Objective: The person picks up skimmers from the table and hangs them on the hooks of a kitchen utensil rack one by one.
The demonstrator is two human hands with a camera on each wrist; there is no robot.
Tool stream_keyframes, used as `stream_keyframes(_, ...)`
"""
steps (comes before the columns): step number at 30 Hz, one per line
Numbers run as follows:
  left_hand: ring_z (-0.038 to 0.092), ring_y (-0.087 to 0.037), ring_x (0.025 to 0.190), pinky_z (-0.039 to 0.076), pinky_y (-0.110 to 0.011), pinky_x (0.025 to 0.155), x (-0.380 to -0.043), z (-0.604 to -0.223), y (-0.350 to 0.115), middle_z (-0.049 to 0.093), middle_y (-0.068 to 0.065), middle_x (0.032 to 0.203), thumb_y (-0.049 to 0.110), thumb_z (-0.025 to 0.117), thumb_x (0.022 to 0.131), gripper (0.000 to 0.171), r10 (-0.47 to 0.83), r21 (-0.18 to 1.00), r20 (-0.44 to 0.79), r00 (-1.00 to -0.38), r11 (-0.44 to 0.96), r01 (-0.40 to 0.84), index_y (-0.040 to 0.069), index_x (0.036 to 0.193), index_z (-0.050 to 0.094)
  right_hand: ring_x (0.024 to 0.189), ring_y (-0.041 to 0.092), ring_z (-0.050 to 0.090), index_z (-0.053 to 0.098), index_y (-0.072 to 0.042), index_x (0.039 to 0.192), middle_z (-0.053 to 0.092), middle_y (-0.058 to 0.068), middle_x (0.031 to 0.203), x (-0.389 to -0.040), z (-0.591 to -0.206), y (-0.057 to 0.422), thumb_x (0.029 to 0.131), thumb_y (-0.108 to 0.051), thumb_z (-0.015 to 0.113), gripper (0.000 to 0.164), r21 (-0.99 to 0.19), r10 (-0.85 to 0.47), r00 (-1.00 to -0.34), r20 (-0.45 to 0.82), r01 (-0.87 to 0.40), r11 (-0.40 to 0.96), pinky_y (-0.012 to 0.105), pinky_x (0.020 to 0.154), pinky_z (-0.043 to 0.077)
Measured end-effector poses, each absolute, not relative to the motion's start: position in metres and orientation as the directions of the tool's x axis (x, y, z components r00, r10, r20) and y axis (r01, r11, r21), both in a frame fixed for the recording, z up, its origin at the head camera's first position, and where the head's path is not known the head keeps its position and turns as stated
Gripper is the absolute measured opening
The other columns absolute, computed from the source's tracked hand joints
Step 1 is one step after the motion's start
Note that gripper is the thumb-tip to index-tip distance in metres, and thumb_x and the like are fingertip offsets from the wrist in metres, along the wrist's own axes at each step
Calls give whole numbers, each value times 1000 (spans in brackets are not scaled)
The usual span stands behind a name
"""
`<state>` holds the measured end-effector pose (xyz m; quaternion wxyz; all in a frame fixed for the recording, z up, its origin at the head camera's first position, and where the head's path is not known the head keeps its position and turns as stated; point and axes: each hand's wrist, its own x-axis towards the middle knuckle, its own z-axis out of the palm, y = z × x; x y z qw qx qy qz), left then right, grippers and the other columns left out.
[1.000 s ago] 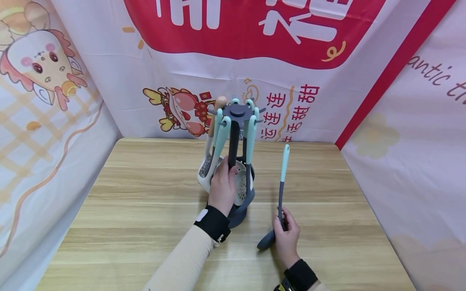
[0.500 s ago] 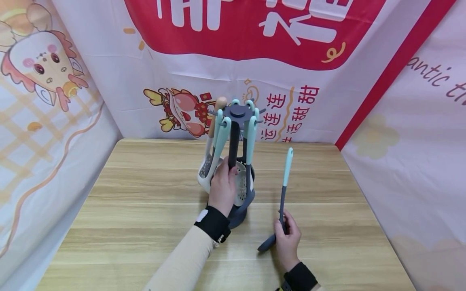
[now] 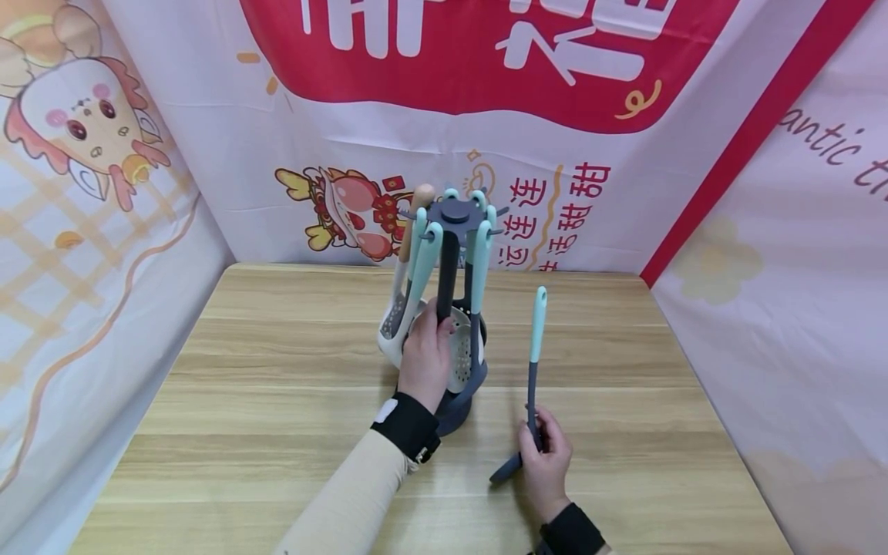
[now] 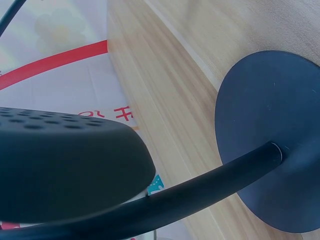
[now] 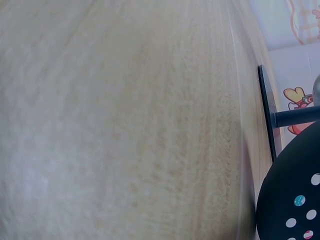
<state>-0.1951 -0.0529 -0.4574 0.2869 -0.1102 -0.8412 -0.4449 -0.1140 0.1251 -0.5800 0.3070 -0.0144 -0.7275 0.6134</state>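
My left hand (image 3: 425, 358) grips the dark upright pole (image 3: 448, 270) of a utensil rack, partway down. Kitchen utensils with mint handles (image 3: 425, 258) hang from hooks round its top disc (image 3: 455, 211). To the right of the rack, my right hand (image 3: 546, 459) holds a skimmer (image 3: 538, 327) low on its dark stem, mint handle pointing up. The skimmer's dark head (image 3: 506, 469) is seen nearly edge-on, close over the table. Its round holes show in the right wrist view, where the head (image 5: 285, 200) fills the lower right corner.
The rack's round dark base (image 4: 265, 125) stands on the wood-grain table (image 3: 277, 432). A pale perforated spoon (image 3: 461, 358) and a wooden-handled utensil (image 3: 419, 202) also hang there. A printed white and red cloth (image 3: 624, 208) rises behind the table's back edge.
The skimmer's handle tilted slightly right, then swung back left, and its top is now a little lower. Its head has turned more edge-on. My left hand keeps its grip on the pole.
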Motion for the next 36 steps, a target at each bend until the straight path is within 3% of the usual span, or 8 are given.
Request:
stream_keyframes(6, 66, -29, 91, 57, -42, 80, -195, -457, -53, 64, -15, 98, 16, 45, 106, 27, -68, 683, 580, -812, 583, 439, -1, 127, 49, 64, -2, 48, 66, 10, 103, 57, -7, 77, -110, -575, 121, 80, 23, 62, 27, -901, 398, -811, 429, -357, 244, 15, 52, 41)
stream_keyframes(14, 66, -29, 91, 57, -41, 80, -195, -457, -53, 64, -16, 99, 16, 45, 106, 28, -69, 691, 573, -817, 577, 436, -1, 128, 49, 62, -4, 49, 61, 19, 98, 59, -3, 74, -104, -556, 116, 76, 27, 59, 24, -861, 352, -786, 507, -444, 248, 15, 50, 41)
stream_keyframes(25, 66, -28, 90, 58, -41, 80, -195, -458, -53, 64, -15, 99, 16, 44, 106, 29, -65, 690, 572, -818, 577, 437, -1, 130, 49, 65, -2, 51, 65, 11, 102, 60, -13, 81, -110, -569, 117, 79, 22, 63, 26, -866, 359, -788, 500, -451, 215, 13, 53, 43)
stream_keyframes(32, 64, -28, 90, 57, -41, 80, -195, -457, -53, 64, -14, 98, 18, 44, 106, 30, -61, 689, 568, -821, 581, 433, 0, 129, 49, 68, -3, 54, 63, 15, 100, 61, 13, 75, -110, -564, 115, 75, 27, 62, 28, -834, 342, -762, 551, -480, 273, 11, 57, 45)
stream_keyframes(36, 65, -28, 90, 57, -41, 80, -195, -457, -54, 64, -14, 98, 17, 44, 106, 30, -65, 690, 566, -822, 583, 429, 0, 130, 49, 68, -4, 54, 62, 17, 99, 60, 17, 75, -110, -560, 113, 75, 26, 62, 25, -830, 336, -761, 555, -480, 285, 11, 57, 45)
